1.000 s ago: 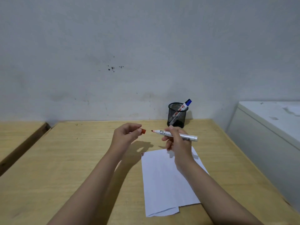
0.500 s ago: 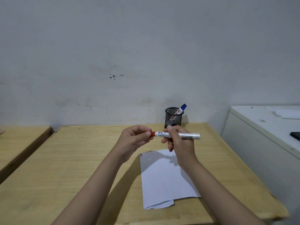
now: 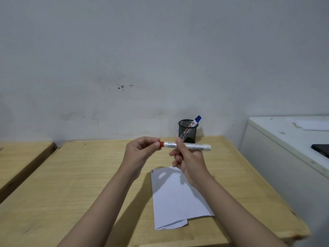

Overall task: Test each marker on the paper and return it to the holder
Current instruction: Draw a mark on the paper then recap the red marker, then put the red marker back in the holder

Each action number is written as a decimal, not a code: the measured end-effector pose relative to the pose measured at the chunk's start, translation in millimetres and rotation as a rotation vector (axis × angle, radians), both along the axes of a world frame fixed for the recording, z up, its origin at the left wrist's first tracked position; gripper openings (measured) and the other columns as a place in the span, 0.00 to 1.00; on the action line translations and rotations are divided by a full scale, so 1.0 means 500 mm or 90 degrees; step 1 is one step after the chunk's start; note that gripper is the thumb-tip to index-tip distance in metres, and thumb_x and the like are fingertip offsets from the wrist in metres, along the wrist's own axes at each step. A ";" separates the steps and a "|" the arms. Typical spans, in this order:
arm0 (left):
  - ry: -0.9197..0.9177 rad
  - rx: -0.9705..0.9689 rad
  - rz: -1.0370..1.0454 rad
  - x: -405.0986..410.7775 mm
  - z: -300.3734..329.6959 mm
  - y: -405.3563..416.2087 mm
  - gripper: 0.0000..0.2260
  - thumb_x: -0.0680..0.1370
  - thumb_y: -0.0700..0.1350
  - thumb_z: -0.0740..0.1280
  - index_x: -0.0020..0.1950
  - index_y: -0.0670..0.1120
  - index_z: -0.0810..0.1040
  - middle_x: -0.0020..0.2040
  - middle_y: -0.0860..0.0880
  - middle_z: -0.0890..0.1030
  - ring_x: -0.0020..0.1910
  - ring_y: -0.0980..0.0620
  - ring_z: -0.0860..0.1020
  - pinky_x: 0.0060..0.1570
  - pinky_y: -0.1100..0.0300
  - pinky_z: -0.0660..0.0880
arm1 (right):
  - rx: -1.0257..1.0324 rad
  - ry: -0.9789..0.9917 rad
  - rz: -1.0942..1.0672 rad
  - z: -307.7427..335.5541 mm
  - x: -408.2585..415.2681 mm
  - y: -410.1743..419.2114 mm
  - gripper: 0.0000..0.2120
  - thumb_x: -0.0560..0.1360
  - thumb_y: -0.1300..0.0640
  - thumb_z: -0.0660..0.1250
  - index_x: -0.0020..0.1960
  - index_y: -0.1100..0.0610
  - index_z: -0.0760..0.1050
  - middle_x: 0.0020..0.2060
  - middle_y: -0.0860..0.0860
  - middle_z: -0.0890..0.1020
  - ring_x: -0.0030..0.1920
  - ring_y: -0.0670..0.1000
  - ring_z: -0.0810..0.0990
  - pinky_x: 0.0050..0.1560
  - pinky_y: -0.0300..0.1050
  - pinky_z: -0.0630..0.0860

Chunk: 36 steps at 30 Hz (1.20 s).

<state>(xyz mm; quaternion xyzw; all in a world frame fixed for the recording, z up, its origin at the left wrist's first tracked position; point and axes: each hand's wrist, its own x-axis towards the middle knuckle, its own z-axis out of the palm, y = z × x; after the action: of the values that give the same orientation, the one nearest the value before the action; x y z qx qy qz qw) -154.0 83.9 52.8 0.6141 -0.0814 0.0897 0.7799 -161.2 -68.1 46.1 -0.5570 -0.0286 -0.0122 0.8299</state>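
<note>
A white marker with a red cap is held level above the desk, cap end pointing left. My right hand grips its barrel near the middle. My left hand pinches the red cap, which sits on the marker's tip. Below the hands lies a white sheet of paper with short red and blue strokes at its top left corner. A black mesh holder stands at the back by the wall, with a blue-capped marker leaning in it.
The wooden desk ends in a gap on the left, with a second wooden surface beyond. A white cabinet stands at the right, a dark phone on top. The grey wall is close behind the holder.
A second ago the red cap was off, held in my left hand apart from the bare tip. The hands came together and the cap now sits on the marker.
</note>
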 end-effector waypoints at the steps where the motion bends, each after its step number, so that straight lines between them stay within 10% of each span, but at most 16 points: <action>1: -0.001 -0.003 0.032 0.004 -0.001 0.001 0.07 0.71 0.32 0.68 0.39 0.43 0.82 0.35 0.50 0.85 0.37 0.52 0.81 0.51 0.58 0.77 | -0.022 0.039 0.023 0.000 0.000 -0.003 0.16 0.72 0.48 0.68 0.41 0.62 0.77 0.26 0.53 0.77 0.21 0.45 0.70 0.25 0.40 0.70; 8: -0.037 0.207 0.132 0.034 0.005 -0.014 0.02 0.70 0.36 0.72 0.41 0.41 0.82 0.35 0.46 0.83 0.34 0.55 0.79 0.38 0.63 0.75 | -0.536 -0.383 -0.193 -0.001 0.034 -0.058 0.10 0.66 0.56 0.76 0.43 0.56 0.78 0.37 0.46 0.79 0.37 0.43 0.76 0.40 0.33 0.72; 12: -0.046 0.258 0.119 0.072 0.037 -0.058 0.05 0.67 0.37 0.74 0.41 0.41 0.81 0.35 0.40 0.82 0.35 0.49 0.79 0.41 0.57 0.76 | -0.670 -0.436 -0.138 0.013 0.082 -0.084 0.17 0.69 0.59 0.72 0.57 0.57 0.77 0.45 0.49 0.83 0.43 0.48 0.80 0.49 0.48 0.78; 24: -0.101 0.299 0.096 0.122 0.059 -0.107 0.02 0.67 0.39 0.74 0.36 0.44 0.82 0.33 0.46 0.83 0.33 0.52 0.81 0.39 0.57 0.79 | -0.463 -0.309 -0.068 0.040 0.108 -0.102 0.19 0.69 0.65 0.69 0.57 0.52 0.73 0.35 0.47 0.81 0.29 0.47 0.74 0.37 0.38 0.75; 36: -0.133 0.605 0.147 0.360 -0.042 -0.164 0.13 0.74 0.44 0.67 0.58 0.45 0.79 0.61 0.45 0.78 0.61 0.47 0.75 0.58 0.61 0.66 | -0.309 -0.261 -0.483 0.092 0.332 -0.227 0.11 0.67 0.63 0.72 0.46 0.52 0.76 0.38 0.50 0.82 0.34 0.51 0.83 0.39 0.46 0.80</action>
<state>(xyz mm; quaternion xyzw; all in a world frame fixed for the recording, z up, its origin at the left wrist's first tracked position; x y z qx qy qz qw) 26.0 1.7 32.0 0.8943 -0.1223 0.1894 0.3866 4.7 -181.4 91.9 -0.6914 0.0114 -0.4160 0.5906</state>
